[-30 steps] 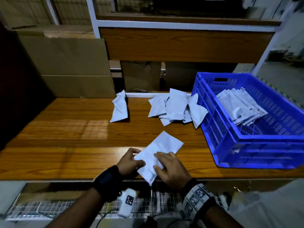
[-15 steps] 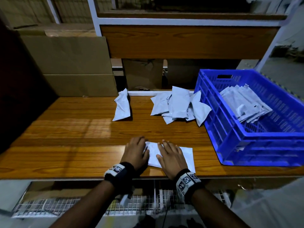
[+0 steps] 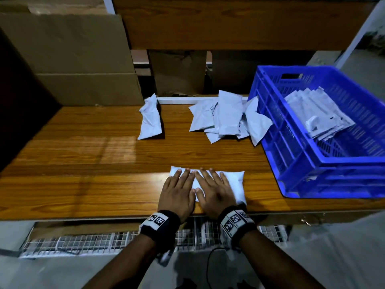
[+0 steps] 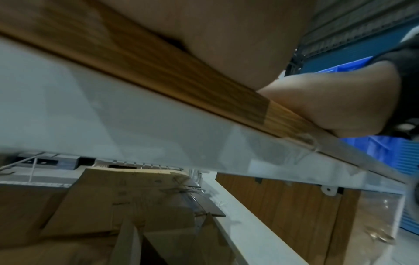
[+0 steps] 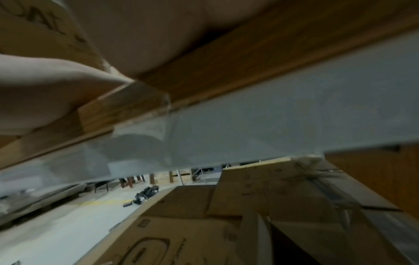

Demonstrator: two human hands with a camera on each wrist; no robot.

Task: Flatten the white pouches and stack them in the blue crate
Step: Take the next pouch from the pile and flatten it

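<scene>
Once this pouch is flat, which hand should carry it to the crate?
Right, probably. Both hands press the pouch flat with straight fingers, but the right hand lies nearer the blue crate, which sits to the pouch's right; the left hand would have to cross over.

A wood-grain counter (image 3: 83, 163) fills the middle of the head view, its front edge running along the lower part of the frame. Near that edge at lower centre lies a white pouch (image 3: 235, 184). At upper centre a lone crumpled pouch (image 3: 150, 119) lies apart from a loose pile of pouches (image 3: 227, 117) just to its right. The blue crate (image 3: 312, 161) stands at the right, the pile's rightmost pouch touching its wall
</scene>
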